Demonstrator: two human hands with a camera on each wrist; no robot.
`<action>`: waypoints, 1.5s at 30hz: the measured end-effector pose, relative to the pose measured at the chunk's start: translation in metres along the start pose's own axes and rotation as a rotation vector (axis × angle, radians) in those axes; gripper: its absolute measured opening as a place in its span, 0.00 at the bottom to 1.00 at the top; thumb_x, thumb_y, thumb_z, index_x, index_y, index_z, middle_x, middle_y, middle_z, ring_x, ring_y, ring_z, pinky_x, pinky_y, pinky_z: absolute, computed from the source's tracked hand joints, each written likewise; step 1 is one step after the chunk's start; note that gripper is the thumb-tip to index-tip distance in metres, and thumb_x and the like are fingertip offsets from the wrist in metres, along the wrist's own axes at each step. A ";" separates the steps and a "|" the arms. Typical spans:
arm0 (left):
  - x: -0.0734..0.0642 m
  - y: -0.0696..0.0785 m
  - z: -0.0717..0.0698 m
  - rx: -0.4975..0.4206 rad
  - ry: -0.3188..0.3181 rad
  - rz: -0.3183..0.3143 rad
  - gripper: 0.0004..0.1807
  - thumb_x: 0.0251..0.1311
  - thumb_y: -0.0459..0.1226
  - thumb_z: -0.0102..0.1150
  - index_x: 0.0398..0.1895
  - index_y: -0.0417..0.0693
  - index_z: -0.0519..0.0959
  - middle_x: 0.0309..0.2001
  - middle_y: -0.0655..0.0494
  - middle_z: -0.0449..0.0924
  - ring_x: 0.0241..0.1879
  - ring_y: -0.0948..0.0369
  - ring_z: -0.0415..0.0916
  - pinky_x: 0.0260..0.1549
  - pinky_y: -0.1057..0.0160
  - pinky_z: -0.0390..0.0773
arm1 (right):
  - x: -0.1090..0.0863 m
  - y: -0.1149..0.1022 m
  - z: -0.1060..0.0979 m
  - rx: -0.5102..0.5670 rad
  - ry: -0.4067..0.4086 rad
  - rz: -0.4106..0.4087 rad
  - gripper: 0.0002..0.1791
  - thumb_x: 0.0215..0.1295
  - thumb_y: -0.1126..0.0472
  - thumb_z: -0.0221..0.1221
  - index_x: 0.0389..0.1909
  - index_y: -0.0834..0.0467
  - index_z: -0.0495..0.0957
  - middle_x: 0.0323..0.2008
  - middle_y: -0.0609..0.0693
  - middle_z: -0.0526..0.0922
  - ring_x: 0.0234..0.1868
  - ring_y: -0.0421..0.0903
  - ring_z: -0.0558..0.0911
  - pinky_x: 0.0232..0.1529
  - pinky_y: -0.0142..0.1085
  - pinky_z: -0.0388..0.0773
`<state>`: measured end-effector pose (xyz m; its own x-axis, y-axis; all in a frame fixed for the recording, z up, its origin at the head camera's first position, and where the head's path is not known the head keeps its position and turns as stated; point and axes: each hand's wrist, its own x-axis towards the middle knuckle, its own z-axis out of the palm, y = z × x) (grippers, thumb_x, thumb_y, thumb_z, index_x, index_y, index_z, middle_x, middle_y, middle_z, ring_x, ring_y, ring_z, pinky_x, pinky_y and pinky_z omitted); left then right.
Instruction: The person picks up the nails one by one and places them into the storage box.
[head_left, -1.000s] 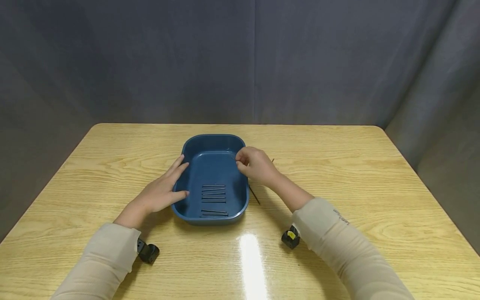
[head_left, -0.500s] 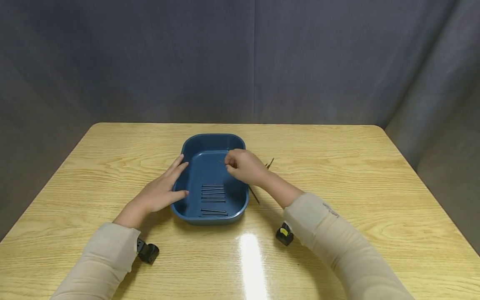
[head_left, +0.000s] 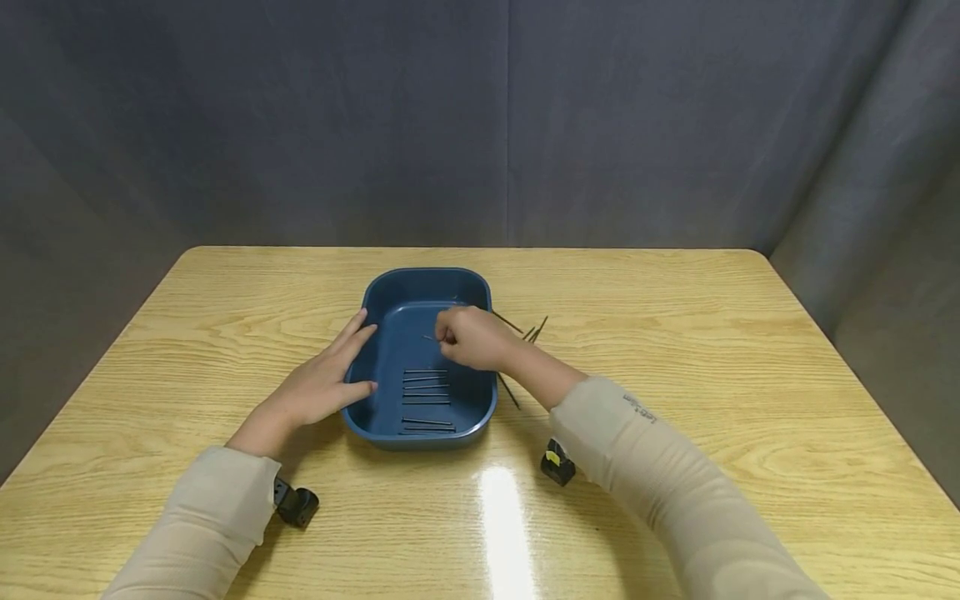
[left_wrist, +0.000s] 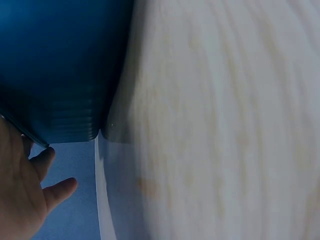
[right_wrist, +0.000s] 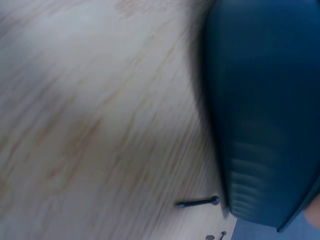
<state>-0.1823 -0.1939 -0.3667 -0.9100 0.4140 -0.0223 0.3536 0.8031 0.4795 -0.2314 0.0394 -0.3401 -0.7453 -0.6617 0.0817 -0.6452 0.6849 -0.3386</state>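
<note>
Head view bright, fairly crisp. White glare on the desk (head_left: pixel 675 325), nearer me than my right grip (head_left: pixel 477 337). Soft shadow beneath my left grip (head_left: pixel 318 385). Wrist views bluish, softer; desk grain blurred.

This looks like a curtained-off recording booth, more lab than home: plain grey curtain (head_left: pixel 337 125) hangs behind the far edge of a wood-grain tabletop (head_left: pixel 690 333) and beyond its left and right edges, and a small black camera (head_left: pixel 297 507) sits at the cuff of each sleeve (head_left: pixel 197 517).
</note>
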 end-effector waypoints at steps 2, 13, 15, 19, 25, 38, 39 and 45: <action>0.000 0.000 0.000 -0.001 -0.003 0.000 0.41 0.52 0.47 0.49 0.67 0.51 0.43 0.67 0.62 0.27 0.61 0.46 0.48 0.43 0.42 0.62 | 0.001 0.000 0.002 -0.022 -0.019 0.006 0.05 0.55 0.64 0.53 0.32 0.58 0.75 0.28 0.46 0.74 0.26 0.39 0.69 0.32 0.31 0.69; 0.000 0.000 -0.001 -0.011 -0.016 -0.008 0.41 0.53 0.47 0.49 0.67 0.51 0.42 0.66 0.63 0.26 0.60 0.45 0.48 0.44 0.41 0.61 | 0.013 -0.006 0.006 -0.093 -0.079 -0.018 0.03 0.53 0.65 0.53 0.29 0.58 0.74 0.25 0.46 0.74 0.25 0.40 0.69 0.27 0.30 0.66; 0.001 0.000 -0.001 -0.005 -0.017 -0.008 0.41 0.53 0.47 0.49 0.67 0.51 0.42 0.66 0.63 0.26 0.61 0.45 0.48 0.44 0.41 0.61 | 0.015 -0.007 0.008 -0.100 -0.088 -0.023 0.03 0.52 0.66 0.53 0.28 0.58 0.75 0.24 0.45 0.73 0.25 0.40 0.69 0.27 0.30 0.66; 0.002 0.000 -0.002 0.004 -0.015 -0.006 0.41 0.53 0.47 0.49 0.67 0.51 0.43 0.67 0.62 0.27 0.61 0.46 0.48 0.44 0.41 0.61 | 0.020 -0.010 0.010 -0.120 -0.116 -0.013 0.02 0.51 0.66 0.54 0.26 0.57 0.75 0.22 0.45 0.72 0.25 0.40 0.69 0.26 0.29 0.66; 0.001 -0.001 -0.002 -0.005 -0.025 -0.005 0.41 0.53 0.47 0.49 0.67 0.51 0.42 0.66 0.63 0.25 0.60 0.45 0.49 0.43 0.42 0.62 | 0.025 -0.013 0.015 -0.144 -0.187 0.019 0.01 0.53 0.64 0.55 0.26 0.57 0.74 0.22 0.45 0.71 0.24 0.40 0.70 0.24 0.29 0.65; 0.000 0.001 -0.001 -0.007 0.002 0.006 0.40 0.52 0.47 0.50 0.67 0.50 0.44 0.67 0.61 0.29 0.60 0.46 0.49 0.43 0.42 0.63 | 0.029 -0.014 0.024 -0.202 -0.223 0.047 0.04 0.53 0.62 0.56 0.22 0.54 0.72 0.21 0.44 0.71 0.24 0.40 0.70 0.23 0.30 0.65; 0.000 0.001 -0.001 -0.008 0.004 0.005 0.40 0.52 0.47 0.50 0.66 0.50 0.44 0.67 0.61 0.29 0.60 0.46 0.50 0.43 0.42 0.63 | 0.030 -0.014 0.024 -0.206 -0.224 0.046 0.04 0.53 0.62 0.56 0.22 0.55 0.72 0.21 0.44 0.71 0.24 0.40 0.70 0.23 0.30 0.65; 0.000 0.001 -0.001 -0.017 -0.012 -0.001 0.40 0.53 0.46 0.49 0.67 0.51 0.43 0.67 0.63 0.27 0.60 0.45 0.50 0.42 0.43 0.64 | 0.030 -0.015 0.026 -0.245 -0.233 0.041 0.03 0.53 0.62 0.56 0.23 0.55 0.72 0.22 0.44 0.72 0.24 0.40 0.71 0.23 0.30 0.66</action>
<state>-0.1821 -0.1935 -0.3648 -0.9078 0.4182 -0.0330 0.3489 0.7963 0.4942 -0.2402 0.0016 -0.3568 -0.7315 -0.6644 -0.1531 -0.6574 0.7469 -0.0998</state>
